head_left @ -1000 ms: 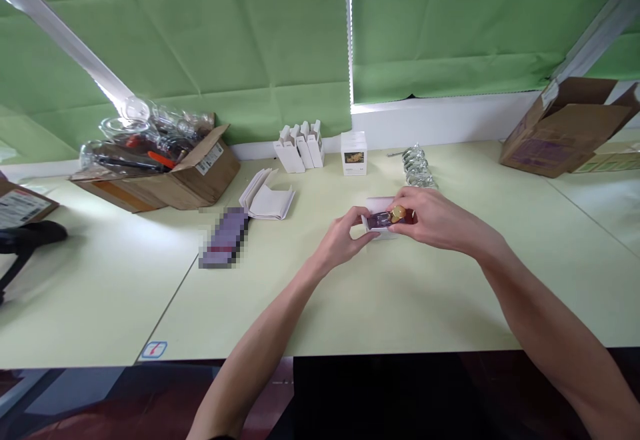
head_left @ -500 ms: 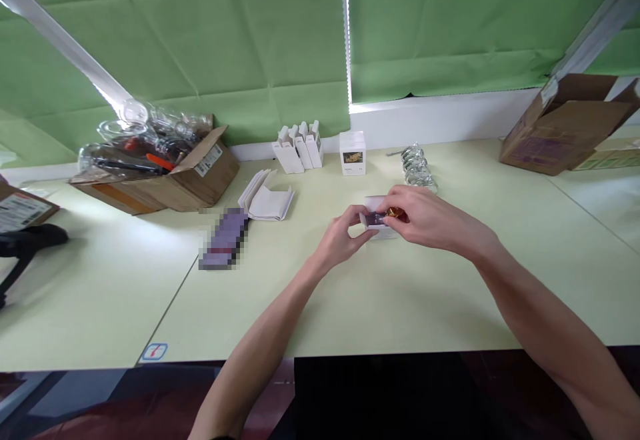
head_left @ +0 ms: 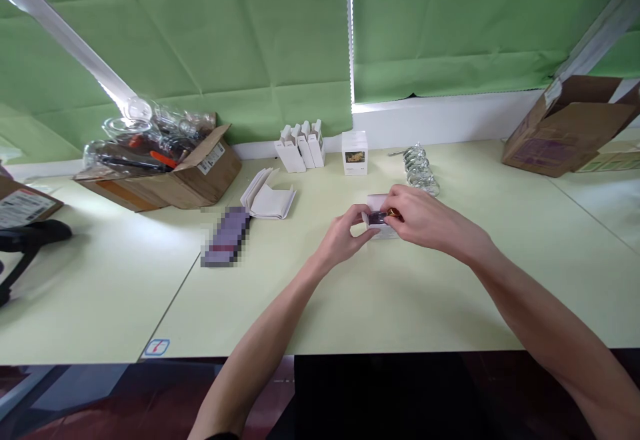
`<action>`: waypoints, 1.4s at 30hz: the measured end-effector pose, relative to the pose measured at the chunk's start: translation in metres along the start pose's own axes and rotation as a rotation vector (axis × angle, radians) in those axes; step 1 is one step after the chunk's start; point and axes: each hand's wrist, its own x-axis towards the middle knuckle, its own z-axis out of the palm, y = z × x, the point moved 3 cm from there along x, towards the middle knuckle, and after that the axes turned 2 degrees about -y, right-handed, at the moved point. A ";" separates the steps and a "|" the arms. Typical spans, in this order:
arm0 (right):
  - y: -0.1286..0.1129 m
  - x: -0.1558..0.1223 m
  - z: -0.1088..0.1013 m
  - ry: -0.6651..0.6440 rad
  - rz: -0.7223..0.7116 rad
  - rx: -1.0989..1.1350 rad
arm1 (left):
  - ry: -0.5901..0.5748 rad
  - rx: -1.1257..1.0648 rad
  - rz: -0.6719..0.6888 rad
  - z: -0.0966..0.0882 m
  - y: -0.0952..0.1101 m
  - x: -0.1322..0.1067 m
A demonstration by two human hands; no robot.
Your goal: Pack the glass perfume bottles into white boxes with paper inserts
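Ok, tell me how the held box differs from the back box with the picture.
The left hand grips the held box; the back box stands untouched. The held box is open, a dark item inside; the back box looks shut. The back box shows a picture; the held box's visible sides show none. Both are white.

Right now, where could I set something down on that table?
Bare table lies between the left forearm and right forearm, and from the right hand across to the brown carton. It's crowded along the back, with white boxes and a silvery bundle, and around the small box in the left hand.
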 end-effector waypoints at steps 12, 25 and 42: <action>-0.008 0.012 -0.003 -0.060 0.050 -0.133 | -0.016 0.002 -0.033 0.000 0.001 -0.001; -0.004 -0.004 -0.002 0.007 -0.016 -0.037 | -0.016 0.011 -0.007 -0.001 0.000 0.000; -0.006 0.001 0.009 0.021 -0.036 -0.081 | -0.002 0.017 0.013 0.000 -0.001 0.000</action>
